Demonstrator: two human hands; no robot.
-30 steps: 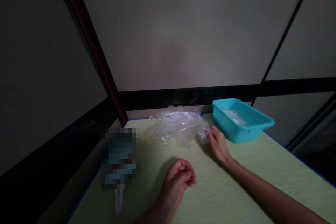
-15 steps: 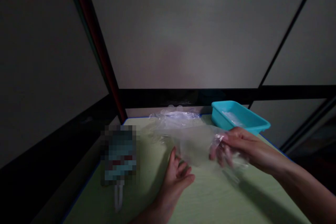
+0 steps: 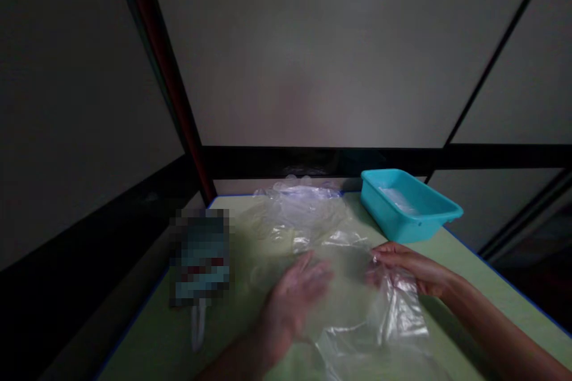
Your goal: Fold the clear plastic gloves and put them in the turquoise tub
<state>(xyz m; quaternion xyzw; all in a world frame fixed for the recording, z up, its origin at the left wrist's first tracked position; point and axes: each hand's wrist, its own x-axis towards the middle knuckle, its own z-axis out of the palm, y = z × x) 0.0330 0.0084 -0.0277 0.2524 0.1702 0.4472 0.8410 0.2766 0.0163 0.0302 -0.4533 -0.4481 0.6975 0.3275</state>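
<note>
Thin, clear plastic film point(image 3: 397, 309) spreads low over the table in front of me; whether it is a bag or a disposable glove I cannot tell. My right hand point(image 3: 402, 268) pinches its right part between thumb and fingers, and some fingers show through the film. On the left side of the film, my left hand point(image 3: 295, 292) is held flat with its fingers stretched out, blurred by motion. Contact between that hand and the film is unclear. Behind both hands lies a heap of crumpled clear plastic pieces point(image 3: 304, 199) with rounded, finger-like tips.
A turquoise basin point(image 3: 402, 229) stands at the back right, with clear plastic inside. To the left, a pixelated item point(image 3: 201, 262) with a pale loop lies on the light green table point(image 3: 451, 256). A pale panelled wall point(image 3: 313, 59) closes off the back.
The plastic film has come down from above the table and spread toward me. My right hand has lowered slightly, and my left hand has flattened over the film's left side.
</note>
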